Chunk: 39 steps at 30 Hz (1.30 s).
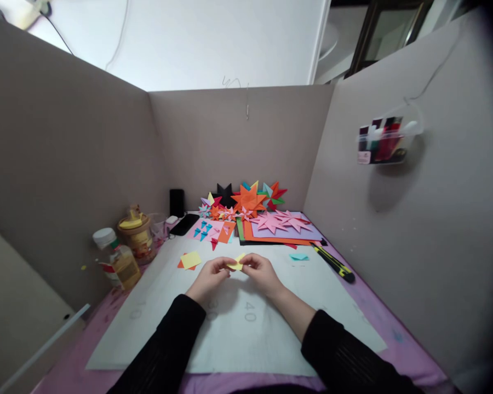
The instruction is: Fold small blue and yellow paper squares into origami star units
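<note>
A small yellow paper piece [237,264] is held just above the white sheet, between my two hands. My left hand [213,276] pinches its left side, thumb and fingers pressed together. From the right, my right hand [261,272] grips the other side in the same way. Left of my hands, a yellow paper square [191,259] lies over an orange one [181,265]. A folded teal paper piece [299,257] rests on the sheet to the right. The fine folds of the held piece are too small to tell.
Folded paper stars [250,200] stand along the back, beside coloured sheets [279,242]. A bottle [125,265] and a tub [139,241] are at the left, near a phone [184,224]. A yellow-black cutter [332,262] lies right. Grey panels [238,142] surround the table.
</note>
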### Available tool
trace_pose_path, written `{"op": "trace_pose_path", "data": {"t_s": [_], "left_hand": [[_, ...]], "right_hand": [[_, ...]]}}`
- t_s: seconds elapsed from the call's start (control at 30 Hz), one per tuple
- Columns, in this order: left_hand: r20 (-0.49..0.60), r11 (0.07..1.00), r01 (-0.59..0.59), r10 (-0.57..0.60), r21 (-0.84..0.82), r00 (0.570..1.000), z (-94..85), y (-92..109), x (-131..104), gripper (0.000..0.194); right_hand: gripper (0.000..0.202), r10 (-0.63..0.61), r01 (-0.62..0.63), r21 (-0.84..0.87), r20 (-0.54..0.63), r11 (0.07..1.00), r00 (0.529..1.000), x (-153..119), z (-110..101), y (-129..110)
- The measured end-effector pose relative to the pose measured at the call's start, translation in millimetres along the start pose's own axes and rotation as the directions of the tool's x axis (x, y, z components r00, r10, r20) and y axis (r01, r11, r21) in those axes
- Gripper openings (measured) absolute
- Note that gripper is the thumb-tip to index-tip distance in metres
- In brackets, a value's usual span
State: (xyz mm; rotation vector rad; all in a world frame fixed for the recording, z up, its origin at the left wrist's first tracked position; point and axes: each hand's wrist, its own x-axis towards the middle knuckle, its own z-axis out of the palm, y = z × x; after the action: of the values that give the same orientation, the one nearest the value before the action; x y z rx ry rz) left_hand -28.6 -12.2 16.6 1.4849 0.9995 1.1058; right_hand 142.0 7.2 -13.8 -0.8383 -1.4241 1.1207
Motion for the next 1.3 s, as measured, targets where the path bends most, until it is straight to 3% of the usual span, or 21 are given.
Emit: {"op": "trace_pose_path", "data": {"t_s": [0.27, 0.47, 0.6, 0.87, 1.13, 1.3], "left_hand": [[-0.194, 0.976, -0.091, 0.130, 0.196, 0.972, 5.3, -4.7, 0.3, 0.017], [-0.257, 0.973, -0.124, 0.173, 0.196, 0.951, 11.2, -6.5, 1.1, 0.017], [-0.282, 0.971, -0.133, 0.186, 0.197, 0.941, 17.6, -5.2, -0.5, 0.017], [-0.338, 0.997, -0.080, 0.078, 0.008, 0.938, 17.9, -12.1, 4.6, 0.017], [-0.182, 0.961, -0.053, 0.106, 0.270, 0.978, 19.8, -12.1, 3.1, 0.024], [-0.176, 0.967, 0.018, 0.028, 0.254, 0.984, 18.8, -15.9, 3.9, 0.030]], "right_hand": [[0.014, -0.029, 0.028, -0.009, -0.069, 1.000, 0.997, -0.8, 1.6, -1.2], [0.017, -0.030, 0.036, 0.044, -0.138, 0.998, 0.990, -1.9, 10.3, -8.0], [0.017, -0.010, 0.043, 0.171, -0.194, 0.984, 0.981, -2.6, 15.9, -8.4], [0.021, 0.006, 0.067, 0.232, -0.300, 0.971, 0.954, 2.5, 9.3, -6.4], [0.019, 0.039, -0.011, 0.173, -0.162, 0.985, 0.986, 0.3, 15.6, 2.5], [0.022, 0.042, -0.021, 0.175, -0.113, 0.984, 0.993, -2.8, 19.8, 2.2]]}}
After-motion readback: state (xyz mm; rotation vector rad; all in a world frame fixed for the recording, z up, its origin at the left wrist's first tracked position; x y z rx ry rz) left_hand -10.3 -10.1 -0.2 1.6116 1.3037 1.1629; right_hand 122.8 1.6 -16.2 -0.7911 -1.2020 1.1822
